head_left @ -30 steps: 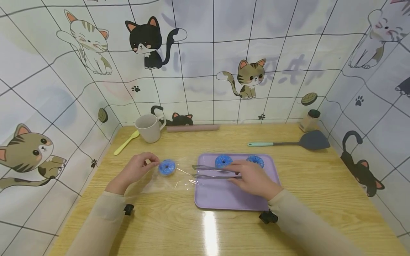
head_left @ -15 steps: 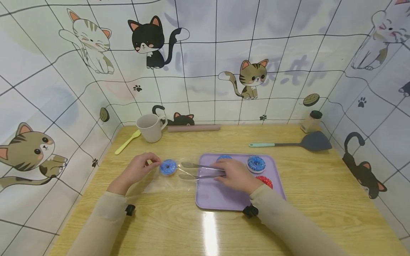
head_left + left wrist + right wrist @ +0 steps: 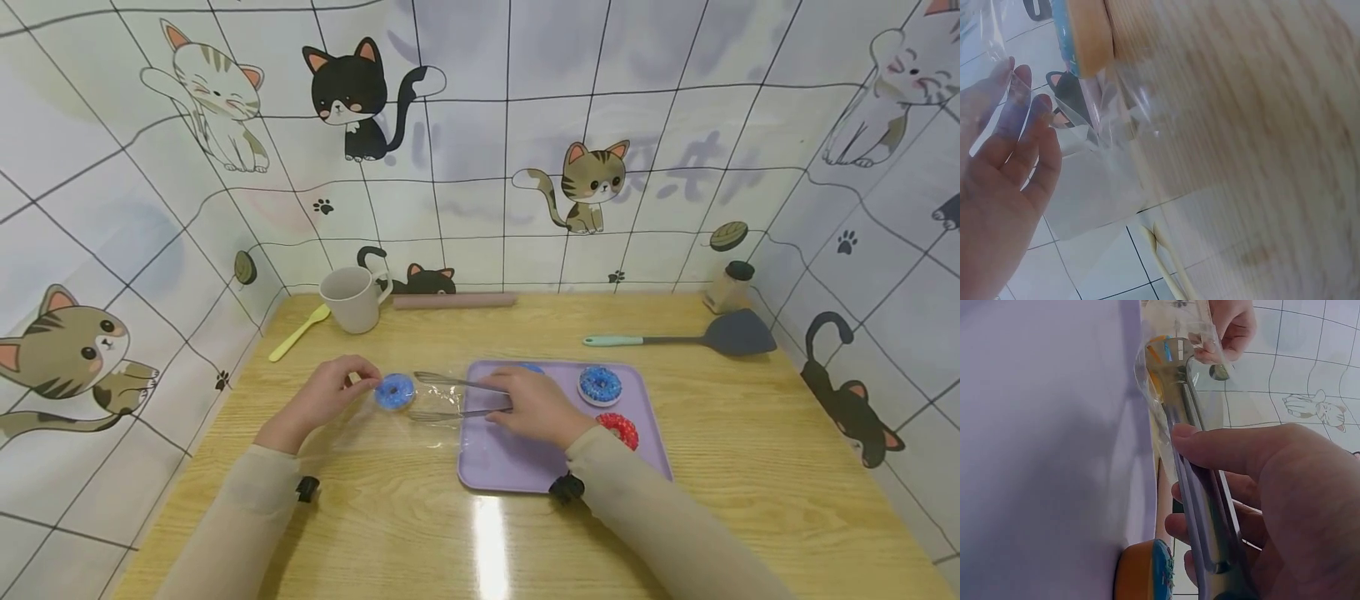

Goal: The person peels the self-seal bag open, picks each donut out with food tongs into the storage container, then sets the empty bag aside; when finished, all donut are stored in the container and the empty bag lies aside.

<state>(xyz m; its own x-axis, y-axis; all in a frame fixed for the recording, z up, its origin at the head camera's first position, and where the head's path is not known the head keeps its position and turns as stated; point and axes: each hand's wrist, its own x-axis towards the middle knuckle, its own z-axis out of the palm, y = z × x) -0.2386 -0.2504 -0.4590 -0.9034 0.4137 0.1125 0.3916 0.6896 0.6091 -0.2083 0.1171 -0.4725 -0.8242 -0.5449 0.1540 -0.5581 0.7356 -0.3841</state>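
Tongs [image 3: 457, 398] sit gripped in the right hand [image 3: 534, 406], hiding a tray [image 3: 517, 467] doughnut; left hand [image 3: 330, 392] pinches the barely visible clear bag [image 3: 420, 421] holding a blue doughnut [image 3: 393, 391], mid-tabletop.

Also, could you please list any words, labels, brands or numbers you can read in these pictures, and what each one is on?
No text can be read anywhere.
wall covering: faint grey marks beside the tabby cat, perhaps large characters, too blurred to read.
spice jar: any label is too small to tell.
cup, purple tray, clear bag, tongs: no print visible.
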